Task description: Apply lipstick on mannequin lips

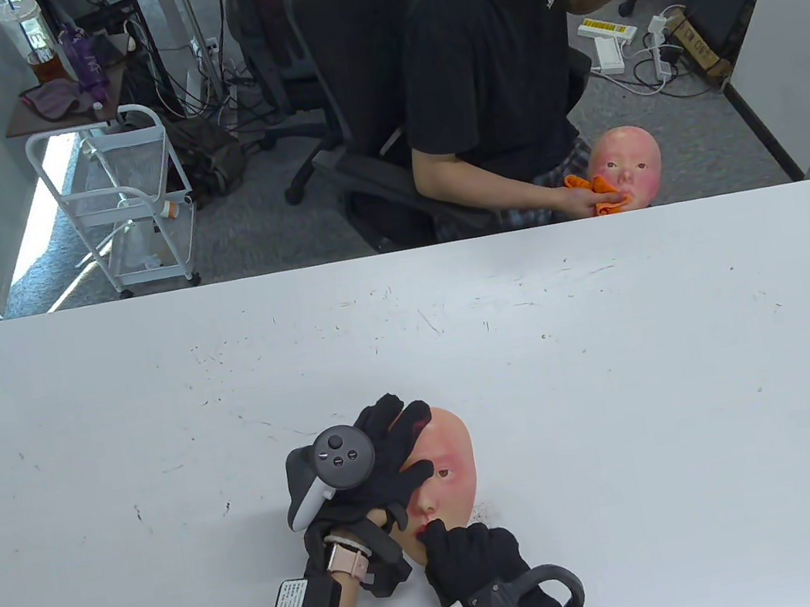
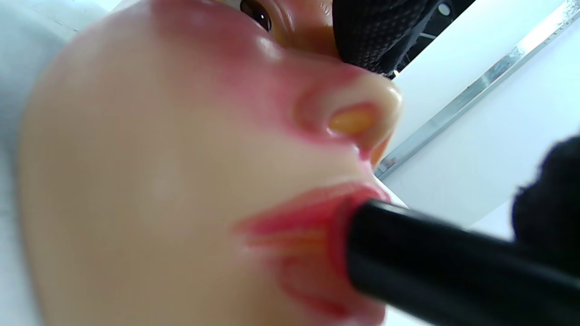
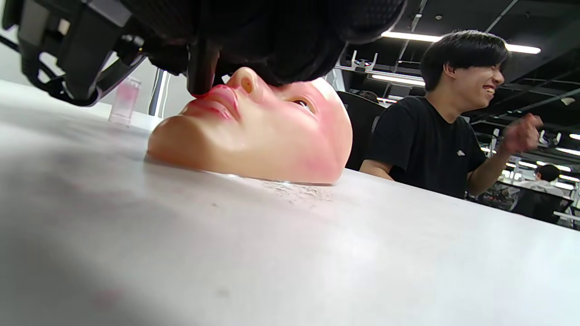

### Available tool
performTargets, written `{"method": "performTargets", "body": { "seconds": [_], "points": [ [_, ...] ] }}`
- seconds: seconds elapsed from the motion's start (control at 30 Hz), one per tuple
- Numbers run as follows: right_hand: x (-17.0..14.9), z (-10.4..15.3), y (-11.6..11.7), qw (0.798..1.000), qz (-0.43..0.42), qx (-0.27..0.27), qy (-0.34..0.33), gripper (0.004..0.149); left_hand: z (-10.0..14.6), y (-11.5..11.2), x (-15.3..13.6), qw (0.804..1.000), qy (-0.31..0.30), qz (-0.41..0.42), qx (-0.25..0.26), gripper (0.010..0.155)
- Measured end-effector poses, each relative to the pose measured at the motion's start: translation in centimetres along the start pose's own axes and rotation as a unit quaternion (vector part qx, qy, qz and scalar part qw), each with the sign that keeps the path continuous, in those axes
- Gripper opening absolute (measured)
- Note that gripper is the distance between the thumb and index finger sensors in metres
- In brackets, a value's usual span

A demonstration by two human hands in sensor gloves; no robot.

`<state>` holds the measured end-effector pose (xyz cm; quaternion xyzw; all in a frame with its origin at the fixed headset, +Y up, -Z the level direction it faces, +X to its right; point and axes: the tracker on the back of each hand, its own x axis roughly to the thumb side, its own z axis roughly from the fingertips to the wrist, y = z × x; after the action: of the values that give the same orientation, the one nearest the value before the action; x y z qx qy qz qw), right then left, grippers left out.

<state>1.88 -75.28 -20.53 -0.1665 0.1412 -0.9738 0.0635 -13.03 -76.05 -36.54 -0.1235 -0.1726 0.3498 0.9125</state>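
A flesh-coloured mannequin face point(image 1: 446, 468) lies face-up on the white table point(image 1: 621, 375), near its front edge. My left hand point(image 1: 379, 465) rests on the face's upper left side and holds it down. My right hand point(image 1: 468, 551) grips a black lipstick tube point(image 2: 435, 267). The tube's tip presses on the red lips point(image 2: 299, 235). In the right wrist view the tube point(image 3: 201, 68) stands nearly upright on the lips point(image 3: 217, 102). The cheeks and nose are smeared pink.
A person in a black shirt point(image 1: 495, 60) sits across the table, holding a second mannequin face point(image 1: 628, 166) and an orange cloth point(image 1: 593, 192). A small pink bottle point(image 3: 124, 99) stands on the table behind the face. A white cart point(image 1: 129, 203) stands at the back left.
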Motion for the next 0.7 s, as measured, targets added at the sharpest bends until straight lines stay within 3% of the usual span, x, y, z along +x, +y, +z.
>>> {"method": "performTargets", "body": {
  "seconds": [0.43, 0.57, 0.7],
  "points": [
    [-1.5, 0.3, 0.4, 0.998, -0.038, 0.012, 0.052, 0.051, -0.2, 0.1, 0.1, 1.000, 0.006, -0.003, -0.006, 0.077],
    [-1.6, 0.3, 0.5, 0.997, -0.076, 0.013, 0.019, 0.051, -0.2, 0.0, 0.0, 1.000, 0.006, 0.003, -0.003, 0.077],
    [-1.5, 0.2, 0.6, 0.996, -0.080, 0.019, 0.029, 0.051, -0.2, -0.1, -0.1, 1.000, 0.006, 0.004, -0.001, 0.077]
  ]
}}
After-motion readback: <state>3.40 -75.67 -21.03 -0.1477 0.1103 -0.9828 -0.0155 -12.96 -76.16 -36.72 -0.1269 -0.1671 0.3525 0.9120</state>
